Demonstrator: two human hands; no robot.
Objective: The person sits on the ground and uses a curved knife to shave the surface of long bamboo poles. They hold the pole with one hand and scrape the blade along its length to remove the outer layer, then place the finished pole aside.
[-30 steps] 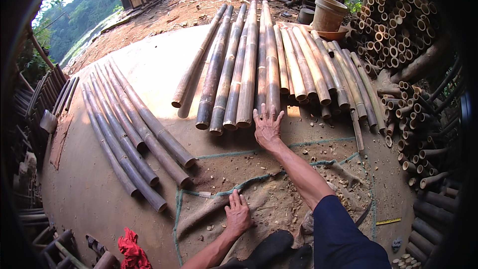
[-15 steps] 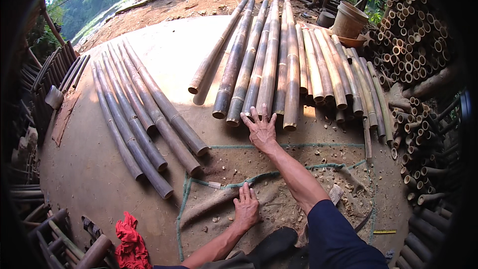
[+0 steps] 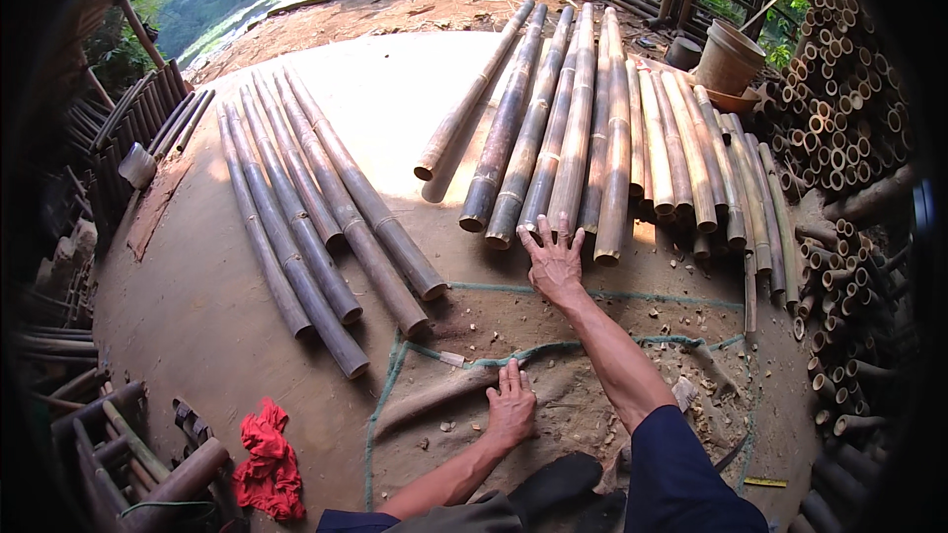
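Note:
My right hand [image 3: 556, 266] reaches forward with fingers spread, its tips at the near ends of the bamboo poles [image 3: 562, 153] in the middle group. The hand is not wrapped round any pole. Nearer me, my left hand [image 3: 512, 409] lies on the brown cloth [image 3: 434, 434] with its fingers stretched out and nothing in it. That cloth has a green edging and carries many wood chips. One bamboo pole [image 3: 472, 94] rests a little apart, left of the middle group. Farther left lies a second group of dark bamboo poles [image 3: 296, 202].
Shorter bamboo pieces [image 3: 681, 153] lie right of the middle group. Stacked bamboo tubes [image 3: 839, 128] rise at the far right, by a bucket [image 3: 729, 57]. A red cloth [image 3: 269, 459] lies at lower left, beside more bamboo lengths [image 3: 188, 484]. A yellow strip [image 3: 765, 482] sits at lower right.
The view has turned slightly left, so everything sits farther right in the picture. Both hands keep nearly the same places against the poles and the cloth.

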